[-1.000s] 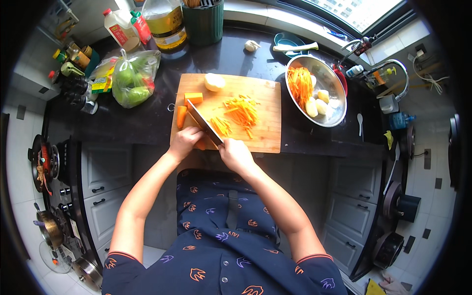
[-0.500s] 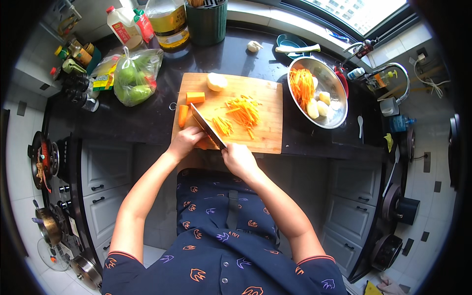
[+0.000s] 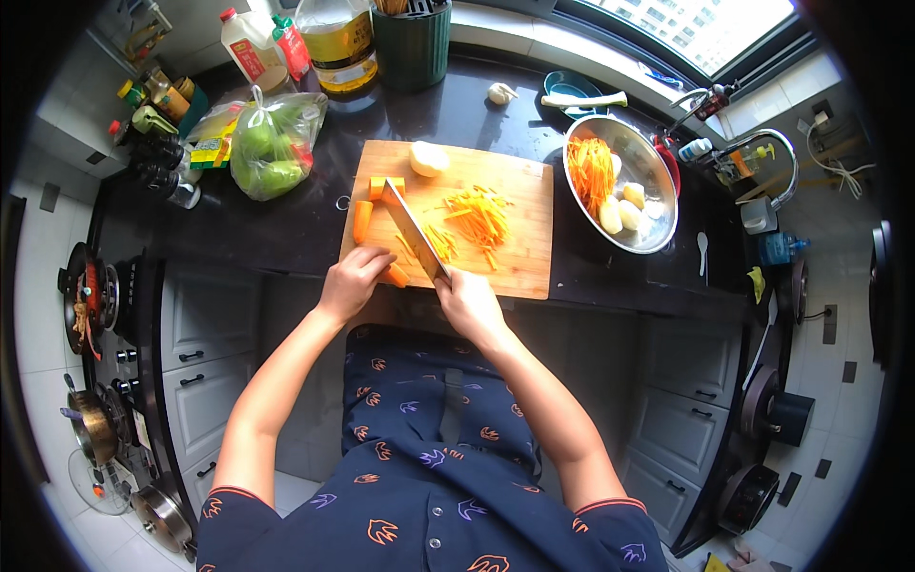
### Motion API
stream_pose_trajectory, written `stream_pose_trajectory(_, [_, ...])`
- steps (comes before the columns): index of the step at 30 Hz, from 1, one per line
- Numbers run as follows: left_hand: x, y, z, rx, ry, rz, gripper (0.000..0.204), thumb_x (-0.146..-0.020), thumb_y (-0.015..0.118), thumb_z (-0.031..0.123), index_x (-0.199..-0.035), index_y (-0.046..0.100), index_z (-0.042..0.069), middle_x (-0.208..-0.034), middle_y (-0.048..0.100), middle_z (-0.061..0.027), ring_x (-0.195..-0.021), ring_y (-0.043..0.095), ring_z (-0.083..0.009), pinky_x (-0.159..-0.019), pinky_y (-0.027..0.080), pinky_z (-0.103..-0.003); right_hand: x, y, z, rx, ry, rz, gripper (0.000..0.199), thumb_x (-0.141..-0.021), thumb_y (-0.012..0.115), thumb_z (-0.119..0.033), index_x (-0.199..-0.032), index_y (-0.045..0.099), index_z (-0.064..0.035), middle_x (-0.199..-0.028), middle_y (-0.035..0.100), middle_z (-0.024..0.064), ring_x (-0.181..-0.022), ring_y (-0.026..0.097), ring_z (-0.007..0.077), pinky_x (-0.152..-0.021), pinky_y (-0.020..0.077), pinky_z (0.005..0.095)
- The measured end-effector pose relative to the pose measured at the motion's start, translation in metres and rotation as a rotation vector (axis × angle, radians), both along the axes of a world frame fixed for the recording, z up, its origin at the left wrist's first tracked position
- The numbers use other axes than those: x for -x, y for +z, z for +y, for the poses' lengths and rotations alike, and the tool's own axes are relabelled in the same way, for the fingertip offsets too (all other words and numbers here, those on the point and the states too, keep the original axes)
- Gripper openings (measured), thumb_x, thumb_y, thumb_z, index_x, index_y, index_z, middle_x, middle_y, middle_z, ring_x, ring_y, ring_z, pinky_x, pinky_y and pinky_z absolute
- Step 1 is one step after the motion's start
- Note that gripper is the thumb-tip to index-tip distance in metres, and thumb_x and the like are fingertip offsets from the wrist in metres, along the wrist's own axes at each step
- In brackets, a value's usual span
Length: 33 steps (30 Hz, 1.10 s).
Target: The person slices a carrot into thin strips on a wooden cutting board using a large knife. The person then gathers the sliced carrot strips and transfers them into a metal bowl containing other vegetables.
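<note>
Centrally, a knife (image 3: pixel 416 232) slants over a wooden board (image 3: pixel 526 224), the right hand (image 3: pixel 472 305) closed around its handle. The left hand (image 3: pixel 351 286) bends its fingers at a bright orange carrot piece (image 3: pixel 396 275) near the front edge; their grip is unclear. Thin shreds (image 3: pixel 479 215) lie right of the knife. Around stretches a dark counter (image 3: pixel 286 227), a window (image 3: pixel 705 27) beyond. Rightward, a steel bowl (image 3: pixel 658 176) holds carrot strips (image 3: pixel 589 173) and pale potatoes (image 3: pixel 629 214); leftward, a clear bag (image 3: pixel 278 157) holds green produce.

The black countertop (image 3: pixel 286 229) (glossy) bears a wooden cutting board (image 3: pixel 526 238), steel bowl (image 3: pixel 650 181), garlic bulb (image 3: pixel 500 93) and white spoon (image 3: pixel 702 252).
</note>
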State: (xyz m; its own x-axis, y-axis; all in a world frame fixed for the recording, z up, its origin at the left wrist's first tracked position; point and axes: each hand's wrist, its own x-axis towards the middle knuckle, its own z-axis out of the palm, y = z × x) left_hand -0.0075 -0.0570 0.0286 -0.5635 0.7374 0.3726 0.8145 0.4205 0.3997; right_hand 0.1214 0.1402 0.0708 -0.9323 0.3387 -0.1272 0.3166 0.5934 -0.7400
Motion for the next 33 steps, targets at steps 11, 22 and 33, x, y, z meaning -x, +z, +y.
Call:
stream_pose_trajectory(11, [-0.014,-0.008,-0.012,0.025,-0.011,-0.008,0.022,-0.082,0.076,0.013,-0.104,0.075,0.016,-0.107,0.073,-0.0017,-0.097,0.071,-0.0238,-0.078,0.060,-0.035,-0.008,0.018,0.042,0.123,0.013,-0.338,0.031,-0.094,0.063,-0.027,-0.096,0.074,0.0022,-0.088,0.071,0.0282,-0.087,0.070,0.0437,-0.084,0.0555,0.0503])
stream_pose_trajectory(22, [-0.012,-0.022,0.036,0.033,0.027,-0.031,0.023,-0.082,0.071,0.009,-0.104,0.074,0.014,-0.112,0.073,-0.0026,-0.100,0.071,-0.0243,-0.082,0.059,-0.036,-0.025,0.032,0.055,0.186,-0.151,-0.239,0.031,-0.097,0.061,-0.025,-0.098,0.068,0.0052,-0.074,0.069,0.0259,-0.059,0.070,0.0351,-0.064,0.0562,0.0437])
stream_pose_trajectory(33, [0.007,-0.027,0.046,0.038,-0.162,0.107,0.023,-0.081,0.065,0.009,-0.102,0.073,0.012,-0.105,0.071,-0.0043,-0.097,0.071,-0.0238,-0.077,0.060,-0.033,-0.035,0.000,0.036,-0.141,0.072,-0.062,0.020,-0.094,0.063,-0.020,-0.092,0.069,-0.0004,-0.081,0.069,0.0267,-0.080,0.068,0.0456,-0.077,0.0555,0.0530])
